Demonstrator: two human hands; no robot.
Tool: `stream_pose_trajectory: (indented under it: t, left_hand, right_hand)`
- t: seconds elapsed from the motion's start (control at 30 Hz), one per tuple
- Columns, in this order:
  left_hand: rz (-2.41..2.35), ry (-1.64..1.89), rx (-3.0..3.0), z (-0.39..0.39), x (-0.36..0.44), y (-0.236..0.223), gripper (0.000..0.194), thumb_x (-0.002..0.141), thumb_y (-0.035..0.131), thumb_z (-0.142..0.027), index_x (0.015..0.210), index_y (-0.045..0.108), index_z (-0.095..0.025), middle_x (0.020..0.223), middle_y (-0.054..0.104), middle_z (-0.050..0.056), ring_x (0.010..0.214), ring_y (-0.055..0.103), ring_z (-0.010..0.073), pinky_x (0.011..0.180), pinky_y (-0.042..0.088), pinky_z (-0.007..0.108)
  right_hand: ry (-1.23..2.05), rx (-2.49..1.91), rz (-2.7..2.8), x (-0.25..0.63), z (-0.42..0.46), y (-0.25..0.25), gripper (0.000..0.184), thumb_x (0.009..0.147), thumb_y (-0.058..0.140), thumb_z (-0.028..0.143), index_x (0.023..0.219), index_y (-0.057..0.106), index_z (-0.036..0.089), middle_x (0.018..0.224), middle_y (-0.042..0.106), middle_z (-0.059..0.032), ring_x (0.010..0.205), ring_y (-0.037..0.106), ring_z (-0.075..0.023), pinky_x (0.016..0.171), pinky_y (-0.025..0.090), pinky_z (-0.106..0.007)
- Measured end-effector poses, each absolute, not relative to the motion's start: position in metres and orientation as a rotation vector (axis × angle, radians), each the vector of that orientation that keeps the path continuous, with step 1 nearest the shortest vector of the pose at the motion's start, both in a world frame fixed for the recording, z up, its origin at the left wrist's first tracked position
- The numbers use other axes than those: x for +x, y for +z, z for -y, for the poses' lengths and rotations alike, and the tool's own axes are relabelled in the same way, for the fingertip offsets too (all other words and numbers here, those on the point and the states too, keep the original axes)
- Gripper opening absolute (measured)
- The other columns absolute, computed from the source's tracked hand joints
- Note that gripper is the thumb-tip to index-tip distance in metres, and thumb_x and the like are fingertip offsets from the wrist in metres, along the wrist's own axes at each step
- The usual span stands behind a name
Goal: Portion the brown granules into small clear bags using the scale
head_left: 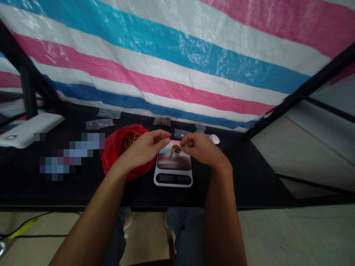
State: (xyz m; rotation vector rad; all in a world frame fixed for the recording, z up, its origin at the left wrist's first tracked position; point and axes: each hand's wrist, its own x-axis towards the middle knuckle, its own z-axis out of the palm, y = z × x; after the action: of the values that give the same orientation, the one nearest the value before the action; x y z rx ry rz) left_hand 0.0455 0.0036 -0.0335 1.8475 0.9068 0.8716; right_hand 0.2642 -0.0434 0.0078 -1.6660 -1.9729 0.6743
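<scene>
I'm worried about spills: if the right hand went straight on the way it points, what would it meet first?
The right hand would probably meet the small cup of brown pieces on the scale first; the fingertips look very close, but whether they touch is unclear.

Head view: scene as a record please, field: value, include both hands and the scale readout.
left hand: open, between red bag and scale
right hand: fingertips beside small cup; grip unclear
small cup: holds brown pieces, over scale plate; contact unclear
readout: illegible
red bag: open, brown pieces inside
clear bags: along back of black table
</scene>
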Motion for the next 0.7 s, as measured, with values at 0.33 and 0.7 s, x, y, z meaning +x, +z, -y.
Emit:
stream_pose_trajectory:
  t: [0.33,0.7]
  left_hand:
    - [-0.915,0.829,1.868,-0.0040,0.0436,-0.0347,0.042,0.096,0.064,-0.050,0.121,0.076,-0.018,0.126,0.080,0.012,0.116,0.074,0.0289,0.107,0.055,0.043]
    - [-0.853,0.759,1.861,-0.0032,0.0456,-0.0383,0.043,0.099,0.059,-0.053,0.122,0.075,-0.020,0.124,0.080,0.008,0.118,0.073,0.0278,0.109,0.054,0.042]
  right_hand:
    - [0.680,-1.647,1.975,0.2645,0.0426,0.0090,0.012,0.089,0.070,0.010,0.092,0.081,0.014,0.086,0.080,-0.0056,0.077,0.072,-0.0170,0.069,0.049,-0.027]
    - [0.743,-1.583,1.912,0.2643,0.0392,0.0039,0.011,0.090,0.069,0.007,0.095,0.076,0.014,0.094,0.082,-0.0086,0.089,0.077,-0.0205,0.077,0.056,-0.029]
